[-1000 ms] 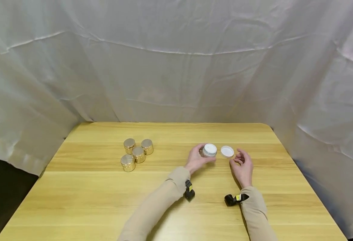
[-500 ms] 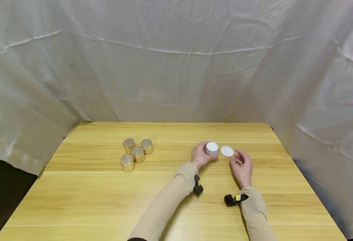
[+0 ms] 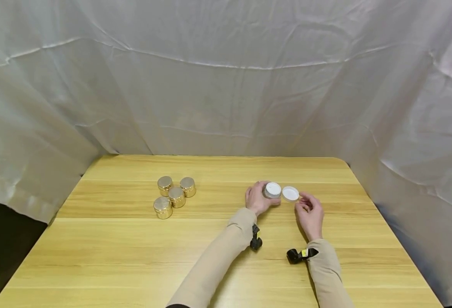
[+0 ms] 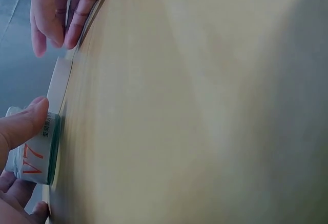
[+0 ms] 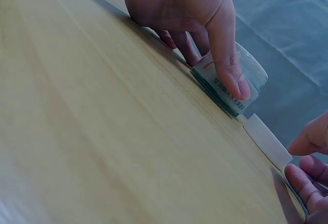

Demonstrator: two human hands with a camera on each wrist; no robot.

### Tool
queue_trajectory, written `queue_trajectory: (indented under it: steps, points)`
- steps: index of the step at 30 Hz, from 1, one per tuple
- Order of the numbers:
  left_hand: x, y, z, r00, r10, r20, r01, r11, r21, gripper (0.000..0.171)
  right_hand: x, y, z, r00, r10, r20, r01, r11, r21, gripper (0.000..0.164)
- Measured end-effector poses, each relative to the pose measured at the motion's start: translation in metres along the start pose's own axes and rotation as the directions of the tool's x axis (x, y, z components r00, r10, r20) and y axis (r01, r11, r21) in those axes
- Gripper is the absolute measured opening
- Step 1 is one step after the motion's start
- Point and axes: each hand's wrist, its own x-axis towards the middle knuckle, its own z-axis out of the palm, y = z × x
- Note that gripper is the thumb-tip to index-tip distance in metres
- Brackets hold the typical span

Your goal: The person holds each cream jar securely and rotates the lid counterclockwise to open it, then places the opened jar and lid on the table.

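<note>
My left hand point(image 3: 257, 199) grips a small glass cream jar point(image 3: 273, 191), thumb on one side and fingers round the other. Its white top faces up; red "V7" lettering shows on the jar point(image 4: 35, 157) in the left wrist view. The jar's base is at or close against the table. Just right of it lies a round white lid point(image 3: 290, 193), flat on the wood with a raised rim. My right hand point(image 3: 310, 215) rests beside the lid's right edge, fingers loosely bent. In the right wrist view the thumb and fingers are close to the lid point(image 5: 267, 141); contact is unclear.
Several gold lidded jars point(image 3: 176, 197) stand in a cluster on the left part of the wooden table point(image 3: 133, 256). A grey curtain point(image 3: 226, 94) hangs behind the table and along its sides.
My left hand has moved a little to the right with the jar, bringing it close beside the lid. The lid and my right hand have stayed nearly still.
</note>
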Motion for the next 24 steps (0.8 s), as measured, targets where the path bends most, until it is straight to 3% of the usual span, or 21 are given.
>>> queue_trajectory:
  steps: [6, 11, 15, 18, 21, 24]
  points:
    - [0.001, 0.000, -0.001, 1.000, 0.005, 0.006, -0.005, 1.000, 0.011, 0.075, 0.000, -0.001, 0.001, 1.000, 0.010, 0.000, -0.010, 1.000, 0.005, 0.033]
    - [-0.002, -0.003, -0.011, 0.994, 0.006, 0.108, 0.003, 0.996, -0.089, 0.100, -0.001, -0.002, 0.001, 0.999, 0.036, 0.004, -0.036, 0.999, -0.009, 0.031]
    - [-0.010, -0.004, -0.028, 0.976, -0.023, 0.217, 0.078, 0.966, -0.248, 0.108, -0.001, -0.002, 0.000, 0.998, 0.055, 0.012, -0.054, 0.998, -0.021, 0.029]
    - [-0.018, -0.004, -0.044, 0.961, -0.043, 0.271, 0.132, 0.939, -0.318, 0.108, -0.004, -0.013, -0.002, 0.998, 0.063, 0.022, -0.062, 0.998, -0.020, 0.026]
    - [-0.027, -0.008, -0.060, 0.958, -0.063, 0.279, 0.161, 0.925, -0.343, 0.105, -0.007, -0.027, -0.003, 0.996, 0.077, 0.039, -0.076, 0.997, -0.013, 0.025]
    - [-0.040, -0.015, -0.077, 0.966, -0.076, 0.248, 0.161, 0.925, -0.344, 0.103, -0.007, -0.026, -0.004, 0.993, 0.098, 0.063, -0.097, 0.995, -0.005, 0.024]
